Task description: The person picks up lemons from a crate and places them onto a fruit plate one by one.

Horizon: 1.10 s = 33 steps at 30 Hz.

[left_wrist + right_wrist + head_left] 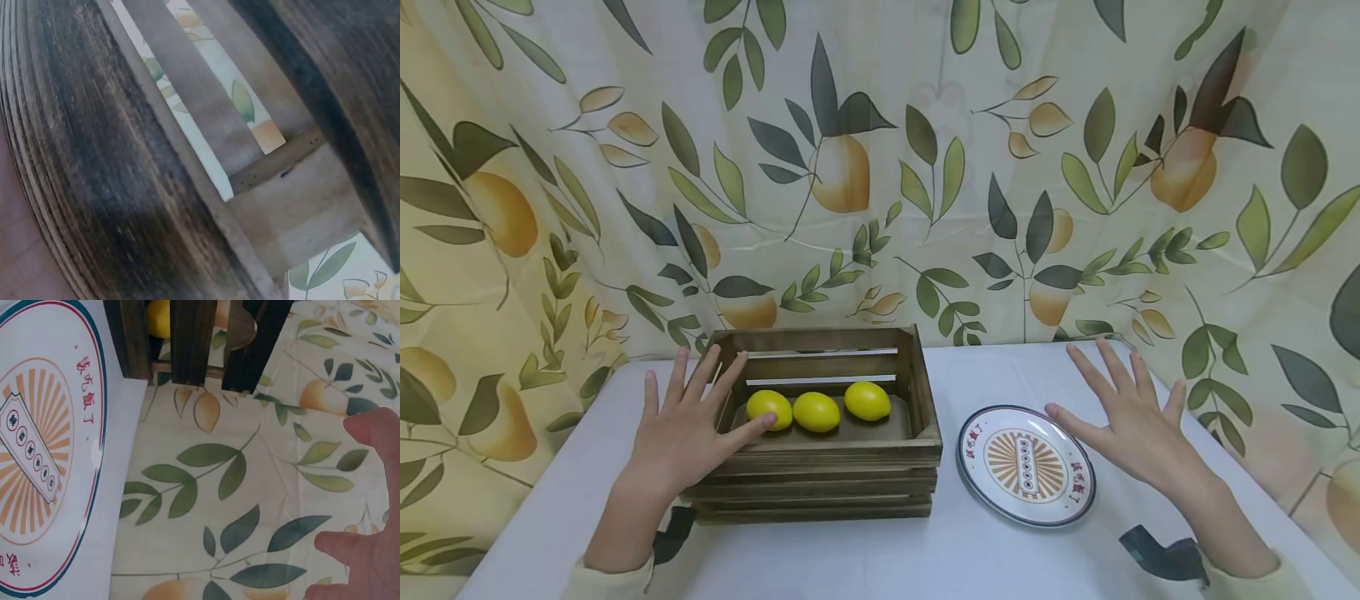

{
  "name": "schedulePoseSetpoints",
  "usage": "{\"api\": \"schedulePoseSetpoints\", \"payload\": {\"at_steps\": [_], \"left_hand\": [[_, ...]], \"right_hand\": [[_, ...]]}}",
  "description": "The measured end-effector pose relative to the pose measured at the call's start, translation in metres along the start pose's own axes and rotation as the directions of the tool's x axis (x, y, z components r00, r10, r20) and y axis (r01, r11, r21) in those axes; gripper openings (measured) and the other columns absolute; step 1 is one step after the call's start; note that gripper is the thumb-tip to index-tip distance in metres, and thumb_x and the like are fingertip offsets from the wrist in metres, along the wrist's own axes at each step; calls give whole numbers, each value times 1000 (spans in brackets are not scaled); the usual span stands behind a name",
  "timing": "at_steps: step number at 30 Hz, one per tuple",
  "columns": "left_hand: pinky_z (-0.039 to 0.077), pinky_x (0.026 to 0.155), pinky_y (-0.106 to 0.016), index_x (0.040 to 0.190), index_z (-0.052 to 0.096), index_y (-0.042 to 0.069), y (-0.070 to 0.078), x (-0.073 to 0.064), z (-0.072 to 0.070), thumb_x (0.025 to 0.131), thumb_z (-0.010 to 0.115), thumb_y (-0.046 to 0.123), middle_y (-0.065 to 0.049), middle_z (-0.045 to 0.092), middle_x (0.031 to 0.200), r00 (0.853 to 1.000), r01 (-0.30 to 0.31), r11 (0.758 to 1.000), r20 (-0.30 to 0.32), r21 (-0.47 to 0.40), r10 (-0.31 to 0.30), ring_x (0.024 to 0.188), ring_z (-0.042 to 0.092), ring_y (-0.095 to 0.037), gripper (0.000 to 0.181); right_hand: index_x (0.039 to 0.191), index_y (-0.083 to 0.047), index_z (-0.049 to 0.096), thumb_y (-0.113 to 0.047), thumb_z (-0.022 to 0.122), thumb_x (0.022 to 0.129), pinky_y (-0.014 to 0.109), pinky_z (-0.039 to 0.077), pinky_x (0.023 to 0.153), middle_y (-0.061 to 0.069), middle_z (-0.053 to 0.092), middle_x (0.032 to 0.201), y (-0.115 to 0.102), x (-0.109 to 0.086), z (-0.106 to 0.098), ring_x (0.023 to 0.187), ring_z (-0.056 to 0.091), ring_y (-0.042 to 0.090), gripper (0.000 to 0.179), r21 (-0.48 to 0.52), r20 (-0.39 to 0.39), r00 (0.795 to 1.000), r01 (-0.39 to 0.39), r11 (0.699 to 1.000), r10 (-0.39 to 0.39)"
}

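Observation:
A dark wooden slatted crate point(812, 486) stands on the table, with three yellow lemons point(816, 412) in a loose row inside it. My left hand point(681, 433), fingers spread, is over the crate's left end, its thumb tip overlapping the leftmost lemon point(767, 406) in the head view. In the left wrist view the crate's slats point(125, 156) fill most of the picture. Right of the crate lies a round white plate point(1026, 467) with a blue rim, red characters and an orange sunburst. My right hand point(1131, 421) is spread beside the plate, its thumb overlapping the rim, holding nothing.
A white cloth point(895, 558) covers the table. Behind and on both sides hangs a curtain point(880, 167) printed with leaves and orange fruit. The crate's back edge is close to the curtain. Dark straps point(1165, 554) show at both wrists.

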State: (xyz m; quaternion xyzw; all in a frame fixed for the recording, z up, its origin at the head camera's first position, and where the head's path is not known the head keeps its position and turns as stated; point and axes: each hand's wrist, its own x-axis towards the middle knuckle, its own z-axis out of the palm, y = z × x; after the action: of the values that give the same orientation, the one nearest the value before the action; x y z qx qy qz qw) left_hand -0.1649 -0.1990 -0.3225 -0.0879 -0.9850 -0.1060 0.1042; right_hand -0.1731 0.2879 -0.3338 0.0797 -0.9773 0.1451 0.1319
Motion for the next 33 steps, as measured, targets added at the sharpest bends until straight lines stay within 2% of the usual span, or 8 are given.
{"api": "schedulePoseSetpoints", "payload": {"at_steps": [5, 15, 18, 20, 25, 28, 33], "left_hand": [[-11, 113, -68, 157, 22, 24, -2, -2, 2, 85, 47, 76, -15, 14, 162, 1000, -12, 1000, -14, 3, 12, 148, -8, -41, 92], [-1, 115, -67, 156, 26, 23, -9, -8, 5, 86, 49, 74, -15, 18, 162, 999, -37, 999, -26, 2, 37, 149, -1, -38, 90], [2, 116, -66, 155, 29, 23, -11, -9, 7, 85, 52, 73, -14, 21, 161, 997, -63, 998, -44, -7, 63, 149, 3, -39, 89], [5, 116, -65, 154, 31, 22, -13, -10, 8, 85, 54, 72, -16, 23, 160, 995, -76, 997, -58, -15, 75, 149, 6, -39, 88], [11, 117, -63, 153, 32, 18, -19, -15, 10, 84, 59, 68, -23, 22, 158, 990, -93, 994, -108, -53, 87, 147, 10, -42, 89], [15, 116, -63, 153, 32, 15, -22, -18, 11, 84, 61, 66, -25, 20, 158, 988, -89, 993, -130, -72, 79, 146, 13, -44, 91], [21, 112, -67, 154, 28, 14, -31, -26, 11, 81, 65, 67, -23, 19, 159, 990, -39, 994, -140, -107, 24, 146, 15, -43, 97]], "right_hand": [[158, -20, 13, -59, 56, 90, 77, -25, 96, 23, 1, 161, -2, 2, 0, 140, -11, 57, 89, 7, -1, 1000, 14, 1000, -14], [158, -22, 16, -54, 58, 92, 78, -15, 103, 23, 8, 161, -15, 7, 4, 141, 1, 57, 85, 64, -11, 998, 67, 996, -66], [158, -21, 18, -52, 59, 92, 78, -8, 105, 24, 11, 160, -20, 9, 3, 142, 5, 56, 84, 85, -12, 997, 79, 993, -79], [157, -21, 19, -50, 60, 92, 80, 2, 104, 24, 12, 160, -24, 11, 3, 142, 7, 54, 83, 115, -5, 997, 78, 990, -78], [156, -19, 23, -46, 69, 87, 84, 22, 93, 19, 10, 162, -32, 14, 5, 141, 15, 54, 88, 188, -1, 996, 83, 979, -85], [155, -17, 27, -44, 75, 82, 84, 25, 92, 19, 14, 161, -37, 17, 7, 139, 20, 54, 91, 212, -17, 994, 113, 971, -112], [152, -16, 35, -39, 78, 81, 81, 30, 93, 19, 25, 157, -49, 20, 9, 136, 29, 52, 86, 279, -57, 985, 173, 944, -164]]}}
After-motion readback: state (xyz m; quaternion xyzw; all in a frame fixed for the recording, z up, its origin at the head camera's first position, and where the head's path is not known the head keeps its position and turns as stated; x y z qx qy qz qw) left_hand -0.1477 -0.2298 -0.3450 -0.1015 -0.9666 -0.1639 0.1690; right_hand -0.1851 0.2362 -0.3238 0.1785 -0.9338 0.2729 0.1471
